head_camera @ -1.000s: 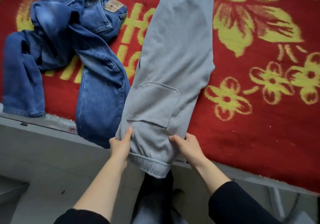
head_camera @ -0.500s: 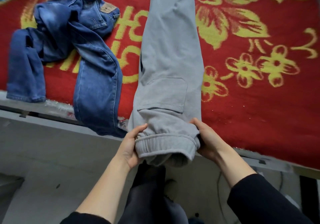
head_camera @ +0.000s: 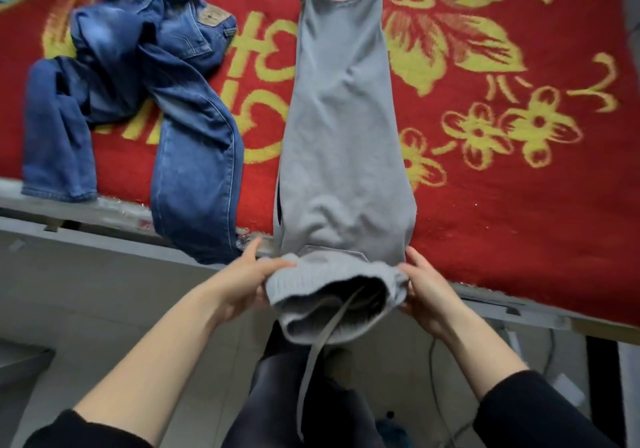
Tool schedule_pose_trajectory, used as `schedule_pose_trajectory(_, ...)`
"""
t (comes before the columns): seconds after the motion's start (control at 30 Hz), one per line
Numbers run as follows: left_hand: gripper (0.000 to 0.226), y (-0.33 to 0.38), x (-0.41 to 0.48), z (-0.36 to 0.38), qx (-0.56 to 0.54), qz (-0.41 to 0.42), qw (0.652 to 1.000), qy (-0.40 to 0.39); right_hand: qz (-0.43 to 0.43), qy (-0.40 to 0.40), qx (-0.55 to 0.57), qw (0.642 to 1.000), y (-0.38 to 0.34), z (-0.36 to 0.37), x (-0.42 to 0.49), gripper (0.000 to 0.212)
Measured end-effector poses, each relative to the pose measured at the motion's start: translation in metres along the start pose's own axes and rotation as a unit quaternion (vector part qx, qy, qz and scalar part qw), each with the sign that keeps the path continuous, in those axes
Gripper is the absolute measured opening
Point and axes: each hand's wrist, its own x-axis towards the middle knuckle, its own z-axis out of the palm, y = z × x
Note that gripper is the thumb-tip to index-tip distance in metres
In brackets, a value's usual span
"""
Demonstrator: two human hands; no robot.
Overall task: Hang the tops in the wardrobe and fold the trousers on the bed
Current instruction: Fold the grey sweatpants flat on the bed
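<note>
Grey sweatpants (head_camera: 343,129) lie lengthwise on the bed's red and yellow blanket (head_camera: 519,205), folded into one long strip. Their near end, a ribbed band with a drawstring hanging out, is lifted off the bed's front edge. My left hand (head_camera: 246,281) grips that band on its left side. On the band's right side, my right hand (head_camera: 426,288) holds it too. Crumpled blue jeans (head_camera: 145,87) sit on the blanket to the left, one leg drooping over the bed edge.
The bed's pale frame edge (head_camera: 104,226) runs across in front of me, with grey floor (head_camera: 86,309) below it. My dark-trousered legs stand under the sweatpants. Cables (head_camera: 440,388) lie on the floor at the lower right.
Both hands have pulled the grey trousers toward me and raised the near band off the bed edge. More of the trousers' far end is now in view.
</note>
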Motion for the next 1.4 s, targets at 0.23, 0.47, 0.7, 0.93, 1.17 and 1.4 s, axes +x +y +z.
schedule_pose_trajectory(0.23, 0.022, 0.129, 0.033, 0.007, -0.239, 0.102, 0.966, -0.009, -0.054, -0.069, 0.189, 0.978, -0.118, 0.022, 0.024, 0.033)
schedule_pose_trajectory(0.47, 0.016, 0.225, 0.099, 0.008, -0.238, 0.125, 0.963, -0.004, -0.154, 0.000, -0.004, 0.988, -0.195, 0.054, 0.093, 0.013)
schedule_pose_trajectory(0.7, 0.015, 0.329, 0.175, -0.004, -0.091, 0.149, 0.985, 0.000, -0.236, 0.080, -0.075, 0.965, -0.285, 0.076, 0.176, 0.011)
schedule_pose_trajectory(0.93, 0.021, 0.401, 0.239, -0.009, -0.009, 0.160, 0.987, 0.021, -0.282, 0.140, -0.146, 0.938, -0.344, 0.089, 0.245, 0.017)
schedule_pose_trajectory(1.17, 0.033, 0.448, 0.283, -0.010, 0.005, 0.242, 0.970, 0.035, -0.352, 0.191, -0.168, 0.901, -0.390, 0.105, 0.296, 0.022)
schedule_pose_trajectory(1.4, 0.063, 0.374, 0.345, -0.005, 0.456, 0.397, 0.795, 0.047, -0.306, 0.035, -0.403, 0.862, -0.337, 0.093, 0.320, 0.089)
